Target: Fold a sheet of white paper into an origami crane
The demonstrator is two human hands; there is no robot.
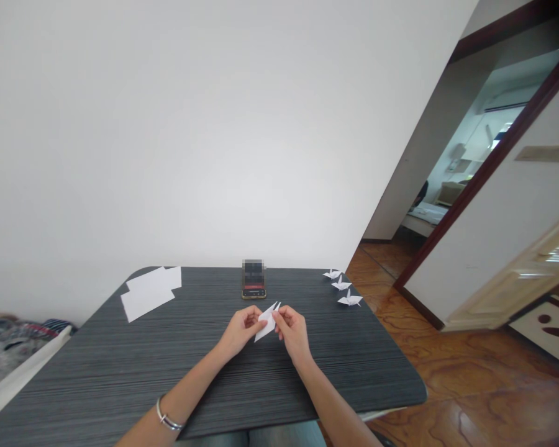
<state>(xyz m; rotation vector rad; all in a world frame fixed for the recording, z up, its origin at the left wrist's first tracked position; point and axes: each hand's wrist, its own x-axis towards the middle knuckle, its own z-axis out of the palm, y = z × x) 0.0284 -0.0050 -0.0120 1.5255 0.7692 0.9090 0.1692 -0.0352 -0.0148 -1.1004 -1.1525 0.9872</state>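
A small piece of folded white paper (266, 326) is held above the dark table (205, 372), between my two hands. It has a long pointed shape, with two narrow tips at its upper right end. My left hand (240, 327) pinches its left side, thumb on top. On the other side my right hand (292, 330) grips the paper near the narrow tips with thumb and fingers. The fingertips partly cover the paper, so its finer folds are hidden.
Three white paper cranes (349, 299) stand in a row at the table's right edge. Several white paper sheets (151, 290) lie overlapping at the far left. Beyond my hands a phone (254, 279) rests near the wall (261, 136), its screen partly blurred.
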